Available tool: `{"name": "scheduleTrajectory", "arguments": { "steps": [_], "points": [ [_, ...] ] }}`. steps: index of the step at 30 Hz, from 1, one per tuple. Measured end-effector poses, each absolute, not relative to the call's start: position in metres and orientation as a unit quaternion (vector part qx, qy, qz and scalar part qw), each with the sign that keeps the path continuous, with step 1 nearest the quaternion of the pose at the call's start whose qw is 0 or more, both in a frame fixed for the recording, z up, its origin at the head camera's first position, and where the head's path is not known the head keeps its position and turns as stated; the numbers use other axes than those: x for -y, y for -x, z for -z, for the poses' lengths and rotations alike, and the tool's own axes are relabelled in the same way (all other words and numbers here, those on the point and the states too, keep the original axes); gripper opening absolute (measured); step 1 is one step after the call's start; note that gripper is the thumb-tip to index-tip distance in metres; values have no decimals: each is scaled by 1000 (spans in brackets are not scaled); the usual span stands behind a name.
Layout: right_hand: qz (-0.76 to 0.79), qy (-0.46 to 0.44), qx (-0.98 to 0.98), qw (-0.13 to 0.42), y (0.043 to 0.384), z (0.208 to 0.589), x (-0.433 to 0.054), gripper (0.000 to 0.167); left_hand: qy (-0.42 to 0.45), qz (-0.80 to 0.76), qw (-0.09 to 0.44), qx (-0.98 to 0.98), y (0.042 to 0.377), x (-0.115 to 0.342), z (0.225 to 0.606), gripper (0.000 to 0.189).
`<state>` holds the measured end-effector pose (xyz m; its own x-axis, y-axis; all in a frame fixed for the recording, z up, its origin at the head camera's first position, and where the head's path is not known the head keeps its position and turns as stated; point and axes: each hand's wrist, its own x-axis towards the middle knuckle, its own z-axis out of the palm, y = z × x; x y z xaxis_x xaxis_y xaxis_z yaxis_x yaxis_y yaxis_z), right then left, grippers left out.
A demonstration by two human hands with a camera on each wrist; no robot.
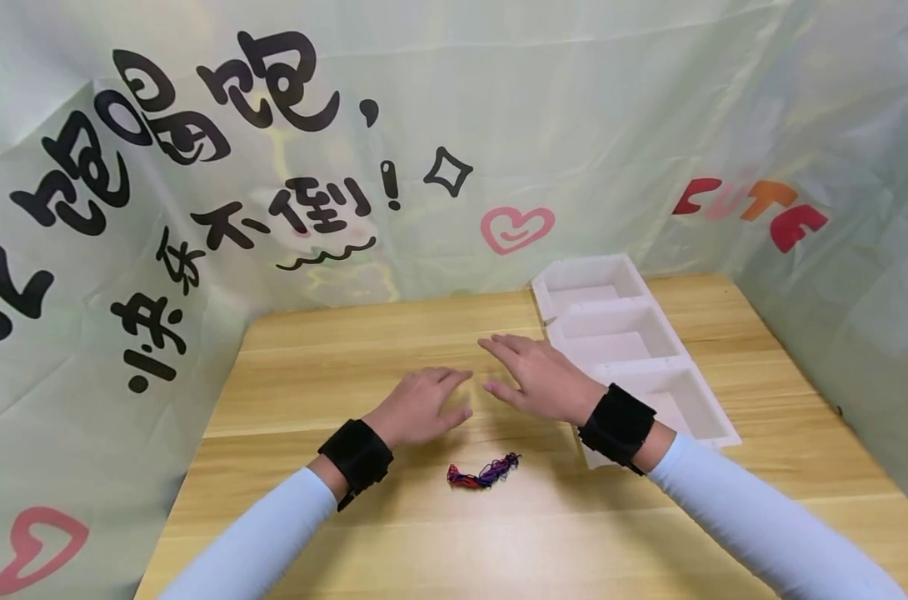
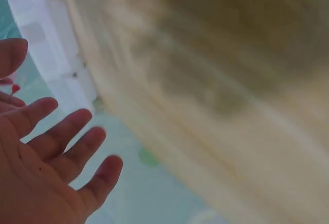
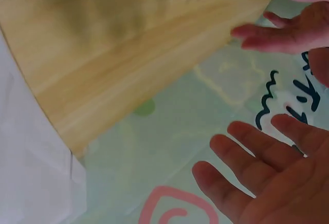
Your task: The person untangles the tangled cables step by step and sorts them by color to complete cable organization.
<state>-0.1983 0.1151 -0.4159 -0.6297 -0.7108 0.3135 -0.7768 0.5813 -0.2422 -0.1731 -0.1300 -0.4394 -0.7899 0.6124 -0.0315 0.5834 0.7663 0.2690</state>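
A small bundle of tangled threads [image 1: 484, 472], red at one end and purple and dark blue toward the other, lies on the wooden table [image 1: 394, 550]. My left hand [image 1: 422, 406] hovers behind and to the left of it with fingers extended, holding nothing. Across from it, my right hand [image 1: 538, 377] is raised over the table beside the white tray, its fingers spread and nothing in them. The wrist views show both the left palm [image 2: 38, 167] and the right palm [image 3: 282, 183] bare. Neither hand touches the threads.
A white tray [image 1: 694, 379] with three compartments stands at the right of the table, partly hidden by the right hand and wrist. Behind the table hangs a pale printed cloth [image 1: 439, 100], which also covers both sides. Each wrist wears a black band [image 1: 356, 457].
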Motion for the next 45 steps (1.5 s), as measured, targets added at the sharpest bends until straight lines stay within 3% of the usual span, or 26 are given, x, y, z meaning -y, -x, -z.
{"name": "scheduleTrajectory", "arguments": {
  "steps": [9, 16, 23, 26, 33, 41, 45],
  "points": [
    [-177, -417, 890, 50, 188, 432, -115, 58, -378, -149, 115, -906, 148, 116, 476, 53],
    [-179, -404, 897, -9, 183, 437, -115, 56, -413, -144, 108, -893, 139, 112, 493, 26],
    [-215, -407, 882, -101, 175, 443, -116, 44, -368, -250, 98, -890, 142, 118, 496, 6],
    [-219, -416, 875, -117, 172, 448, -118, 39, -335, -303, 94, -887, 145, 119, 489, 4],
    [-290, -440, 847, -69, 170, 451, -117, 8, -265, -418, 51, -867, 148, 119, 464, 15],
    [-411, -391, 822, -45, 166, 435, -114, 17, -200, -546, -48, -812, 151, 121, 436, 50],
    [-466, -364, 806, -1, 163, 428, -111, 15, -155, -646, -15, -747, 152, 118, 425, 53]
  ]
}}
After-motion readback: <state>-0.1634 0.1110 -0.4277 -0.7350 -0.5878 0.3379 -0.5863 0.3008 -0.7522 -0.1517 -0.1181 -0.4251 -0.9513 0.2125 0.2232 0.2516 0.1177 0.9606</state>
